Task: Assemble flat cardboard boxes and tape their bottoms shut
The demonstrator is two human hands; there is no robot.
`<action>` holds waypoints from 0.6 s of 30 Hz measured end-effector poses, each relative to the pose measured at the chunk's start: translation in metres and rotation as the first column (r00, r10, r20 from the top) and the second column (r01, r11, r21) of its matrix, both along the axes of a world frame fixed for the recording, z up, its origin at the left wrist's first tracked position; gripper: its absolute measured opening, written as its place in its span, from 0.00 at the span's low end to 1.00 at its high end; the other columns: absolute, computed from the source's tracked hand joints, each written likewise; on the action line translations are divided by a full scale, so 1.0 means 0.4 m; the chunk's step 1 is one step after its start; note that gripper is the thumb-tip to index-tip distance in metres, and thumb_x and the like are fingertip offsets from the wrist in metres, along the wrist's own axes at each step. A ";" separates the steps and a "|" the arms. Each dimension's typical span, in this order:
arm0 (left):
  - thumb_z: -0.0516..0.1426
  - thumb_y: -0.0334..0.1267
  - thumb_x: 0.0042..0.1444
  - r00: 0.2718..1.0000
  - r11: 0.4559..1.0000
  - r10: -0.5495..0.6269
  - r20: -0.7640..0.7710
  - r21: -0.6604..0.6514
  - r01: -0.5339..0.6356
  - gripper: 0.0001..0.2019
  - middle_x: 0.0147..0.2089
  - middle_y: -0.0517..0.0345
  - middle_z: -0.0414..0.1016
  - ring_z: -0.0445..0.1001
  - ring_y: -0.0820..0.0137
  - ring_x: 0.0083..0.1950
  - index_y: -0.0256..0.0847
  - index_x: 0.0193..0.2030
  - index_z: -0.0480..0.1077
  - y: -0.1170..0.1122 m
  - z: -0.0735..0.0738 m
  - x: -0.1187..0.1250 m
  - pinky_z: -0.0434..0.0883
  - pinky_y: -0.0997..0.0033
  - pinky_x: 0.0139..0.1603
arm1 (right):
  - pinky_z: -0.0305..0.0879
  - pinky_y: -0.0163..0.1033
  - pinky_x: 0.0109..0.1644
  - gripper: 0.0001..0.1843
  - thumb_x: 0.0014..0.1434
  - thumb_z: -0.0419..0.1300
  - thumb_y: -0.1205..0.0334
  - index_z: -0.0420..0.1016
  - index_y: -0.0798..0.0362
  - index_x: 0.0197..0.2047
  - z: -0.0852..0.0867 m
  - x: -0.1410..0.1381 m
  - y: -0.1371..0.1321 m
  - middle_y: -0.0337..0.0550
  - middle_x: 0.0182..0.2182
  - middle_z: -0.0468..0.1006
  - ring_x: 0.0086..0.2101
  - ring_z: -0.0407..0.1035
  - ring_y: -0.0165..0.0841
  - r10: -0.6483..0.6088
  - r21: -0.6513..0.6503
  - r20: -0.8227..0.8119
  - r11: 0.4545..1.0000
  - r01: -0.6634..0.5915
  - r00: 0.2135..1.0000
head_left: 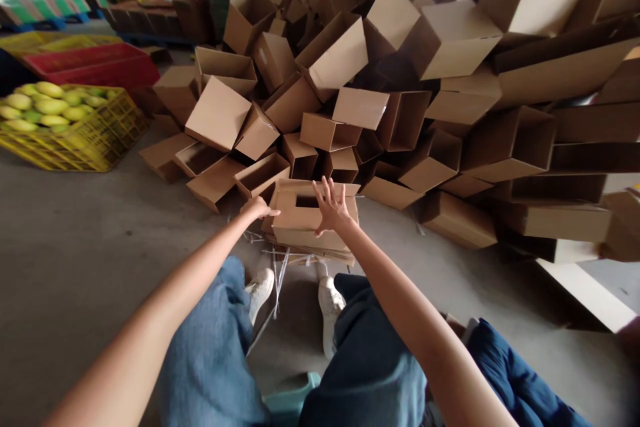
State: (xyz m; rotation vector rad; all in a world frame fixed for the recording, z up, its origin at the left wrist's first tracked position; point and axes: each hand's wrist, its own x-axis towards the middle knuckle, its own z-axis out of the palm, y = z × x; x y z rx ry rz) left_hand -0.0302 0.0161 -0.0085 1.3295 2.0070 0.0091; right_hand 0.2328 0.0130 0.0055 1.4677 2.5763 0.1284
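A brown cardboard box (295, 219) sits between my feet on top of flattened cardboard (333, 255), its upper flaps partly folded in and a dark gap between them. My left hand (260, 208) is closed at the box's left edge, one digit reaching over the top and the other fingers curled. Over the right part of the top lies my right hand (331, 208), open with its fingers spread. Loose white strapping (281, 273) trails from the flattened cardboard onto the floor near my shoes.
A large heap of opened cardboard boxes (345, 57) rises ahead and to the right. On the left stands a yellow crate (95, 147) of green-yellow fruit, with a red crate (95, 61) behind it. A teal stool (295, 400) is under me. Someone's dark blue clothing (515, 373) shows at lower right.
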 end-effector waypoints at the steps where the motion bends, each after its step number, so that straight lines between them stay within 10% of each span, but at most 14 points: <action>1: 0.72 0.56 0.46 1.000 1.000 -0.001 -0.003 -0.002 0.001 0.21 0.40 0.47 0.87 0.85 0.60 0.43 0.41 0.24 0.75 0.002 -0.001 -0.001 0.74 0.71 0.39 | 0.28 0.79 0.72 0.95 0.29 0.82 0.38 0.24 0.62 0.80 0.001 -0.006 0.001 0.75 0.77 0.25 0.75 0.25 0.71 -0.010 -0.001 0.010 1.000 0.010 1.000; 18: 0.74 0.55 0.43 0.996 0.998 0.029 0.089 -0.062 -0.024 0.22 0.44 0.42 0.87 0.85 0.57 0.43 0.38 0.31 0.77 -0.010 0.009 -0.010 0.74 0.70 0.33 | 0.42 0.80 0.71 0.83 0.38 0.81 0.43 0.32 0.58 0.82 0.030 -0.027 -0.078 0.70 0.77 0.47 0.74 0.43 0.66 -0.067 0.116 -0.051 0.991 0.072 0.996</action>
